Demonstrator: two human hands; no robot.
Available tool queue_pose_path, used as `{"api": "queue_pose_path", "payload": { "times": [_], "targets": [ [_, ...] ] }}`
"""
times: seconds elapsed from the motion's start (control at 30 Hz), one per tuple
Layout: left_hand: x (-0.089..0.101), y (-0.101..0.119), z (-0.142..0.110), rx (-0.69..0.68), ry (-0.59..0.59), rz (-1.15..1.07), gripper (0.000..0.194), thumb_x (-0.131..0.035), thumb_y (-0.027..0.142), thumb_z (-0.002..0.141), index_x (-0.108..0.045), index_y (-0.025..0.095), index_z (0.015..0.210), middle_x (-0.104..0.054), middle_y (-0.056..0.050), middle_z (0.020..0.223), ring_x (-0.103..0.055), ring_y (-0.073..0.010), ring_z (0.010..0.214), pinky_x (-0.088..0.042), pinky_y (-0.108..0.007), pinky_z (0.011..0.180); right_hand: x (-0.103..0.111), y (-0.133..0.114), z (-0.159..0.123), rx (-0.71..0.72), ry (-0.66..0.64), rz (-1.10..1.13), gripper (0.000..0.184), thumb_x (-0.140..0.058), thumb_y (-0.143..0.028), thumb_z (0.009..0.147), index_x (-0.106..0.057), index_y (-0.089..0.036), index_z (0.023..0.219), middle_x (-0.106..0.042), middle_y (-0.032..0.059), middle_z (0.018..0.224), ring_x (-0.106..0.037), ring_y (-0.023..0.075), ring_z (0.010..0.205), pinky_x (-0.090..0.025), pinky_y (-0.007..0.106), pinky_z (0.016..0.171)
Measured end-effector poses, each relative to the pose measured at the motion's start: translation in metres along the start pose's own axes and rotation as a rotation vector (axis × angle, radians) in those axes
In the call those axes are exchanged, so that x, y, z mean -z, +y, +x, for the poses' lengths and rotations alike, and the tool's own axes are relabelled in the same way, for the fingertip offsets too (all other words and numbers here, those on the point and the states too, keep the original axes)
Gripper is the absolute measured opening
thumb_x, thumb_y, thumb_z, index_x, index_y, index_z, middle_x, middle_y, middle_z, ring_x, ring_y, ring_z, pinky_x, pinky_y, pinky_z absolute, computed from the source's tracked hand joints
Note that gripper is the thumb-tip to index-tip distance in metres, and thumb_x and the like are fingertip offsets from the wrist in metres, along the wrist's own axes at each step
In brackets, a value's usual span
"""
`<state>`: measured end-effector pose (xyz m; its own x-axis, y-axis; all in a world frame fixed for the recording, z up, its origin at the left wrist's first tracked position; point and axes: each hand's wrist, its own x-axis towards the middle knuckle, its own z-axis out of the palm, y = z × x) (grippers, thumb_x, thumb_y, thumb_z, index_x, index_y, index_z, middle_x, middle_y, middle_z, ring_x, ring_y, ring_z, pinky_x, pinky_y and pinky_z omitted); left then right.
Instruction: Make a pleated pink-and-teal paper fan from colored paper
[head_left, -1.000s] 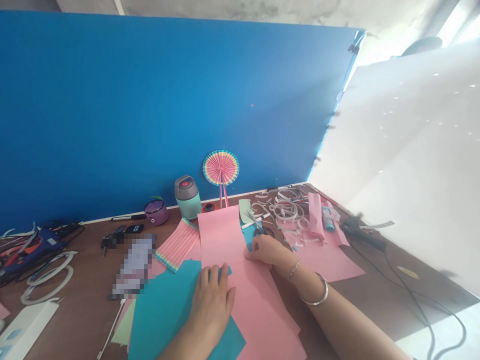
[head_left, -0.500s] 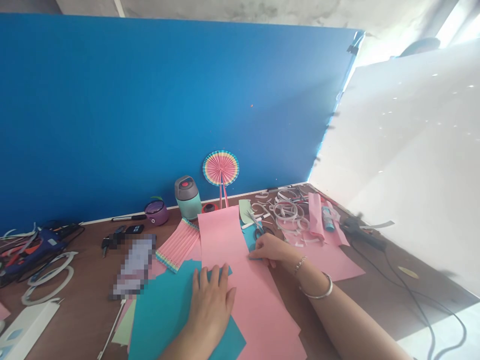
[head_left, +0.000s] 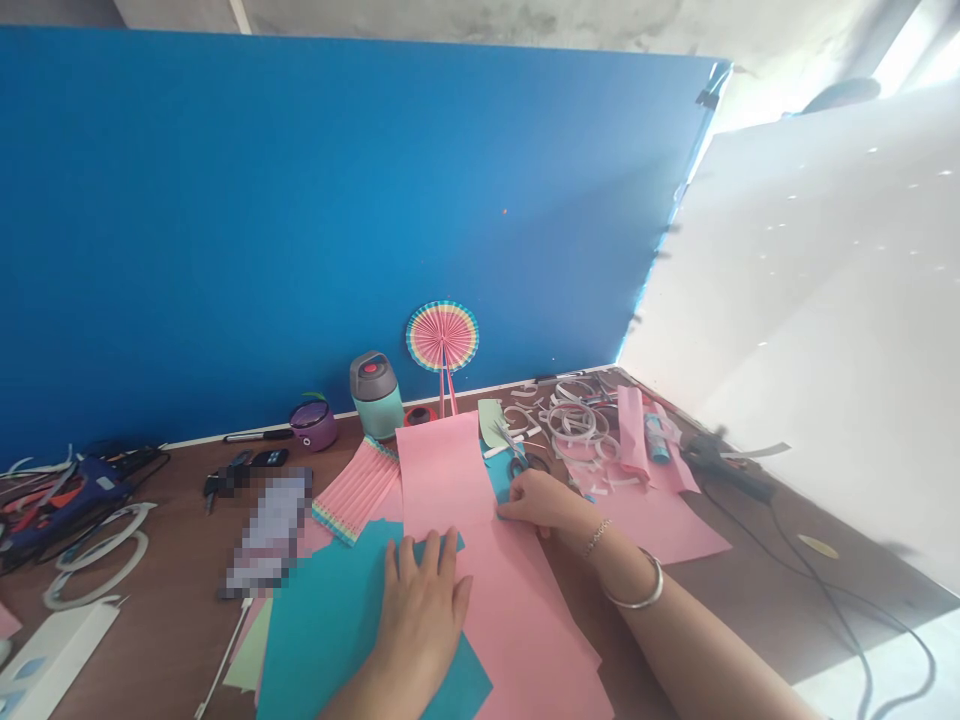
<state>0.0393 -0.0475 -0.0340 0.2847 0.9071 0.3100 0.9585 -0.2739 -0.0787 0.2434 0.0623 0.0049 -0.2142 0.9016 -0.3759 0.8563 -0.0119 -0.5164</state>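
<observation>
My left hand (head_left: 424,615) lies flat with fingers spread over a teal sheet of paper (head_left: 322,620) and the left side of a long pink sheet (head_left: 517,610). My right hand (head_left: 544,502) is closed in a pinch at the right edge of the pink paper; the fingertips are partly hidden. The far end of the pink sheet rises slightly in front of a pleated round paper fan (head_left: 442,336). Beyond my right hand, scissors (head_left: 519,464) rest on a smaller teal piece. A pleated pink strip (head_left: 356,488) lies to the left.
A mint bottle (head_left: 379,405), a purple cup (head_left: 313,426) and a phone (head_left: 270,530) stand or lie to the left. Curled white strips (head_left: 574,422), a glue stick (head_left: 657,440) and pink scraps are at right. A glue gun (head_left: 727,470) trails its cable.
My right wrist has shifted very slightly, with the fingers still at the pink paper's edge. My left hand and the papers stay where they were.
</observation>
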Motion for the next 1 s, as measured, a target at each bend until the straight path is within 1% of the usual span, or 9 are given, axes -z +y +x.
{"api": "queue_pose_path", "payload": {
  "times": [0.13,0.23,0.4,0.5,0.6,0.73,0.87,1.0],
  "targets": [
    [0.0007,0.0005,-0.0003,0.014,-0.002,-0.011,0.041,-0.051,0.025,0.086,-0.053,0.021,0.126,-0.058,-0.008,0.112,-0.048,-0.0323,0.102,-0.036,-0.055,0.091,0.0001,-0.0017,-0.0013,0.003,0.007,-0.034,0.025,-0.057,-0.038,0.072,-0.053,-0.018,0.058,-0.05,-0.003,0.037,-0.056,0.012,0.038,-0.037,0.019,0.045],
    [0.0005,-0.0001,0.0,0.01,-0.001,-0.029,0.04,-0.048,0.024,0.087,-0.052,0.021,0.126,-0.058,-0.008,0.112,-0.048,-0.0316,0.103,-0.035,-0.056,0.092,-0.0019,-0.0025,-0.0012,-0.005,0.018,-0.063,0.026,-0.059,-0.041,0.071,-0.054,-0.018,0.06,-0.052,-0.0024,0.04,-0.055,0.0123,0.039,-0.037,0.02,0.046],
    [0.0018,-0.0021,0.0021,-0.026,-0.007,-0.081,0.038,-0.045,0.025,0.088,-0.052,0.019,0.125,-0.058,-0.009,0.109,-0.05,-0.0269,0.103,-0.037,-0.049,0.095,-0.0032,-0.0048,-0.0026,-0.006,0.061,-0.132,0.033,-0.061,-0.051,0.069,-0.055,-0.019,0.063,-0.053,-0.0019,0.043,-0.054,0.0134,0.039,-0.035,0.022,0.044],
    [0.0037,-0.003,0.003,-0.03,-0.019,-0.101,0.038,-0.046,0.026,0.088,-0.052,0.018,0.125,-0.058,-0.009,0.108,-0.051,-0.0261,0.102,-0.037,-0.048,0.095,-0.0012,-0.0056,-0.0039,-0.002,0.039,-0.119,0.038,-0.058,-0.056,0.072,-0.055,-0.019,0.065,-0.052,-0.002,0.043,-0.054,0.0134,0.039,-0.034,0.022,0.045],
    [0.0052,-0.0036,0.0033,-0.031,-0.034,-0.116,0.038,-0.046,0.027,0.089,-0.052,0.019,0.125,-0.059,-0.009,0.107,-0.051,-0.0255,0.1,-0.037,-0.048,0.095,-0.0008,-0.0055,-0.0033,-0.012,0.014,-0.106,0.038,-0.057,-0.056,0.073,-0.056,-0.019,0.067,-0.052,-0.0022,0.043,-0.054,0.0131,0.038,-0.035,0.022,0.046],
    [0.0058,-0.0036,0.0036,-0.028,-0.034,-0.117,0.038,-0.046,0.028,0.089,-0.052,0.019,0.126,-0.059,-0.009,0.107,-0.051,-0.0256,0.1,-0.038,-0.048,0.094,-0.0045,-0.0047,0.0011,-0.049,0.059,-0.157,0.038,-0.06,-0.056,0.071,-0.058,-0.019,0.068,-0.054,-0.0017,0.047,-0.052,0.0123,0.038,-0.033,0.022,0.046],
    [0.0061,-0.0031,0.0039,-0.028,-0.034,-0.107,0.038,-0.046,0.027,0.089,-0.052,0.019,0.126,-0.059,-0.009,0.107,-0.051,-0.0263,0.1,-0.038,-0.049,0.094,-0.0065,-0.0033,0.0038,-0.045,0.098,-0.189,0.038,-0.063,-0.056,0.068,-0.059,-0.019,0.066,-0.058,0.0006,0.054,-0.054,0.0137,0.047,-0.03,0.023,0.047],
    [0.0083,-0.0035,0.0048,-0.016,-0.045,-0.127,0.038,-0.046,0.028,0.088,-0.052,0.02,0.125,-0.059,-0.009,0.107,-0.051,-0.0264,0.1,-0.036,-0.05,0.095,-0.0065,-0.0047,0.0003,0.02,0.157,-0.228,0.037,-0.062,-0.055,0.07,-0.058,-0.019,0.063,-0.059,0.002,0.06,-0.054,0.0156,0.056,-0.026,0.024,0.048]
  ]
}}
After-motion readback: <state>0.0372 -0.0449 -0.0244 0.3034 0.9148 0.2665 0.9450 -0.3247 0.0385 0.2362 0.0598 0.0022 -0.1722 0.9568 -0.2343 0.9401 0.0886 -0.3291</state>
